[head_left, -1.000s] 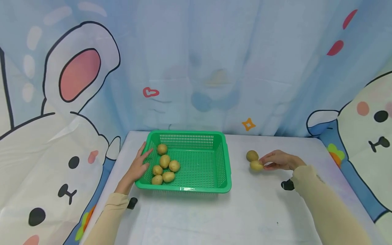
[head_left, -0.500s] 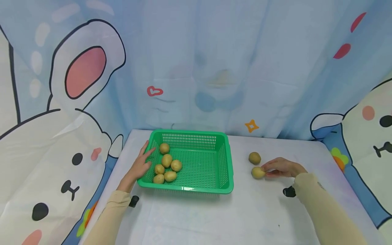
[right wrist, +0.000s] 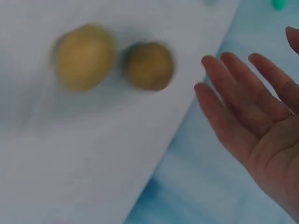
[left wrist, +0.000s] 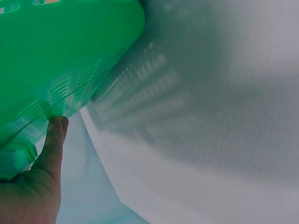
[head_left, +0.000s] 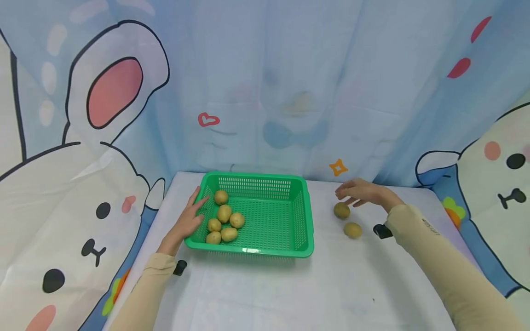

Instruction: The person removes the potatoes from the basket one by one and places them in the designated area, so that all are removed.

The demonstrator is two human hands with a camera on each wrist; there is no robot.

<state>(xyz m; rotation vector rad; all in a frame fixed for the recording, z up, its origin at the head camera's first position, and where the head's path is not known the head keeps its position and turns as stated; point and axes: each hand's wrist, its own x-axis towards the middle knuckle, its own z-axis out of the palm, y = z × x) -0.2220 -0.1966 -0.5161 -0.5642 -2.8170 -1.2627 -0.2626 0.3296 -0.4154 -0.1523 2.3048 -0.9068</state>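
Note:
A green plastic basket [head_left: 252, 252] holds several potatoes [head_left: 224, 214] grouped at its left end. My left hand [head_left: 186, 223] rests on the basket's left side with fingers spread along the rim; in the left wrist view a straight digit [left wrist: 55, 140] touches the slotted wall. On the table to the right lie two loose potatoes, a darker one [head_left: 342, 210] behind a yellower one [head_left: 353, 230], with a small gap between them. My right hand [head_left: 362, 191] hovers above the darker potato with its fingers extended, and the right wrist view shows nothing in the palm [right wrist: 280, 144].
A white cloth covers the table [head_left: 265, 294]. Close behind the basket hangs a blue printed curtain [head_left: 290, 92], and large cartoon prints flank the table on both sides. A dark wrist mount [head_left: 382, 231] sits under the right sleeve, another [head_left: 180, 267] by the left sleeve.
My right hand has let go of the yellower potato and moved up and back over the darker one. The two loose potatoes now lie apart. My left hand stays at the basket.

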